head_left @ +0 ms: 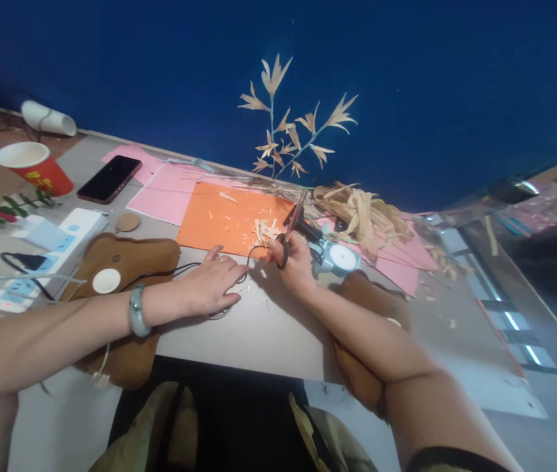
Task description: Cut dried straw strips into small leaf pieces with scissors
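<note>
My right hand (295, 262) is closed round the handle of a pair of scissors (296, 219), whose blades point up and away over the edge of the orange sheet (209, 223). Cut pale husk scraps (265, 231) lie on that sheet just beyond this hand. On the grey table, my left hand (216, 282) rests palm down with its fingers spread, close to a thin black cord (180, 267); I cannot tell whether it presses on the cord. A heap of dried husks (357, 213) sits to the right of the scissors.
A branch with husk leaves (285, 134) stands against the blue partition. At left are a phone (109, 178), a red paper cup (37, 172), a power strip (56, 259) and a brown cushion (121, 262). Another brown cushion (364, 295) lies under my right forearm.
</note>
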{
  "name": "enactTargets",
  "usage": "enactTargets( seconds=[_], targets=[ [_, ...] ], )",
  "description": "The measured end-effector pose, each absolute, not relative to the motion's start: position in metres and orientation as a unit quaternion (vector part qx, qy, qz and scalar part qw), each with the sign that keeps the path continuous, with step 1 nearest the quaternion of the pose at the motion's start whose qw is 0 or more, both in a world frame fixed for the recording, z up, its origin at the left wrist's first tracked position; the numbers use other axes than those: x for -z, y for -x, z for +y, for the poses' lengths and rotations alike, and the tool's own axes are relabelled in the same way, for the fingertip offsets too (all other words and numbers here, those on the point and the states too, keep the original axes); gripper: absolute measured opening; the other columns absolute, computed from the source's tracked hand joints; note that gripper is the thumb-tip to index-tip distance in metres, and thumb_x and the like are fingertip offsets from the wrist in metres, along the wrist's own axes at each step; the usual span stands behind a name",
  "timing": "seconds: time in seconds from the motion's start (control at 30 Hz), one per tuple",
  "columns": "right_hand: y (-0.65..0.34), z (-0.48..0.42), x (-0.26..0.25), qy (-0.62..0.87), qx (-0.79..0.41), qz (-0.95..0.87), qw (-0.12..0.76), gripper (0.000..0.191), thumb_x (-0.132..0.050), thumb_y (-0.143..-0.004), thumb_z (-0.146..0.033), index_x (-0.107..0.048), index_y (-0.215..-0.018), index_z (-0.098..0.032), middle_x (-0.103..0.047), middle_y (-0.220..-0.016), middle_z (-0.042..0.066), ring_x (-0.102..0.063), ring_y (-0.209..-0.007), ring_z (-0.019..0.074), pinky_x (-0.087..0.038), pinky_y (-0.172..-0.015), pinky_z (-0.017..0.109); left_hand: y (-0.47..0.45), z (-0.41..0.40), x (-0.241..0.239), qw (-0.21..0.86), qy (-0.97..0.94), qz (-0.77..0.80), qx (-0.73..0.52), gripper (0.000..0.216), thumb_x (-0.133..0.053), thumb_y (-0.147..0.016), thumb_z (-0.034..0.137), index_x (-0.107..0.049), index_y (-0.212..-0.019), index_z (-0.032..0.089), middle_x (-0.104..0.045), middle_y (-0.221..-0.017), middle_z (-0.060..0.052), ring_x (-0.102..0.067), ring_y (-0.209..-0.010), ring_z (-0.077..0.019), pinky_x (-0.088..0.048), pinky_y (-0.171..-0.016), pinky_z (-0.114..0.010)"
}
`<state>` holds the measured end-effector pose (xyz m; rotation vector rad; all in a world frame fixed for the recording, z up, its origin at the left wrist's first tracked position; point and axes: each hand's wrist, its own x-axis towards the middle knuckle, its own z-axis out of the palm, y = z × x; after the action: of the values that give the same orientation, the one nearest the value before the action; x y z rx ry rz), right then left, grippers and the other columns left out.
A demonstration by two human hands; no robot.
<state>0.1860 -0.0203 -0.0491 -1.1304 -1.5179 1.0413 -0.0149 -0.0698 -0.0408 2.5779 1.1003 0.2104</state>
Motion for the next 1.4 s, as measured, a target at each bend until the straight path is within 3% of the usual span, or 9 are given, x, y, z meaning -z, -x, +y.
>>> enactTargets(
  seconds=[0.3, 0.63, 0.87, 0.93, 1.13, 1.27, 1.4],
  targets=[
    [-0.187, -0.019, 0.051, 0.456, -0.435, -0.615, 0.474, 0.03, -0.063, -0.081, -0.043, -0.044, -0.071, -0.022, -0.056, -0.053, -0.006, -0.05, -0.048, 0.01, -0.041, -0.051, 0.024, 0.002, -0.068, 0.046, 0.15, -0.889, 0.421, -0.096, 0.022, -0.045, -0.085, 0.021, -0.057, -0.103, 0.017, -0.065, -0.087, -0.006, -0.06, -0.092, -0.0227, -0.021, -0.109, -0.054],
    [-0.187, -0.02, 0.05, 0.452, -0.44, -0.609, 0.481, 0.035, -0.063, -0.08, -0.048, -0.042, -0.069, -0.022, -0.055, -0.053, -0.006, -0.049, -0.048, 0.0098, -0.041, -0.05, 0.024, 0.003, -0.067, 0.05, 0.214, -0.852, 0.46, -0.129, 0.029, -0.043, -0.081, 0.014, -0.059, -0.104, 0.019, -0.069, -0.088, -0.004, -0.062, -0.096, -0.021, -0.02, -0.111, -0.053],
    [-0.187, -0.02, 0.049, 0.452, -0.438, -0.61, 0.482, 0.03, -0.064, -0.08, -0.043, -0.045, -0.071, -0.022, -0.055, -0.052, -0.006, -0.049, -0.047, 0.0093, -0.04, -0.05, 0.023, 0.013, -0.06, 0.02, 0.315, -0.795, 0.491, -0.165, 0.022, -0.054, -0.078, 0.025, -0.066, -0.096, 0.02, -0.068, -0.07, 0.004, -0.062, -0.066, -0.0131, -0.028, -0.108, -0.049],
    [-0.187, -0.02, 0.049, 0.452, -0.434, -0.614, 0.48, 0.03, -0.063, -0.081, -0.042, -0.044, -0.07, -0.022, -0.056, -0.052, -0.006, -0.05, -0.048, 0.0095, -0.04, -0.05, 0.023, 0.02, -0.058, 0.013, 0.343, -0.805, 0.459, -0.154, 0.016, -0.055, -0.08, 0.027, -0.068, -0.085, 0.02, -0.07, -0.076, 0.001, -0.063, -0.076, -0.0148, -0.034, -0.104, -0.044],
    [-0.187, -0.019, 0.049, 0.461, -0.43, -0.616, 0.473, 0.031, -0.063, -0.081, -0.044, -0.044, -0.07, -0.022, -0.056, -0.052, -0.006, -0.051, -0.048, 0.01, -0.041, -0.049, 0.024, 0.039, -0.061, 0.012, 0.301, -0.884, 0.346, -0.089, 0.017, -0.053, -0.081, 0.018, -0.068, -0.075, 0.022, -0.066, -0.077, 0.002, -0.061, -0.085, -0.0135, -0.009, -0.114, -0.051],
    [-0.187, -0.019, 0.05, 0.458, -0.435, -0.613, 0.475, 0.032, -0.063, -0.08, -0.046, -0.044, -0.071, -0.022, -0.055, -0.052, -0.006, -0.05, -0.048, 0.0101, -0.041, -0.049, 0.024, 0.044, -0.065, 0.004, 0.279, -0.905, 0.314, -0.06, 0.02, -0.051, -0.077, 0.01, -0.066, -0.068, 0.022, -0.064, -0.08, 0.002, -0.059, -0.087, -0.0142, -0.006, -0.113, -0.053],
    [-0.187, -0.02, 0.051, 0.454, -0.446, -0.604, 0.48, 0.031, -0.064, -0.08, -0.045, -0.045, -0.072, -0.022, -0.056, -0.053, -0.006, -0.05, -0.048, 0.0102, -0.041, -0.051, 0.024, 0.049, -0.063, -0.006, 0.284, -0.904, 0.315, -0.056, 0.028, -0.046, -0.072, 0.003, -0.067, -0.073, 0.022, -0.066, -0.089, 0.001, -0.059, -0.093, -0.014, -0.012, -0.114, -0.049]
  ],
)
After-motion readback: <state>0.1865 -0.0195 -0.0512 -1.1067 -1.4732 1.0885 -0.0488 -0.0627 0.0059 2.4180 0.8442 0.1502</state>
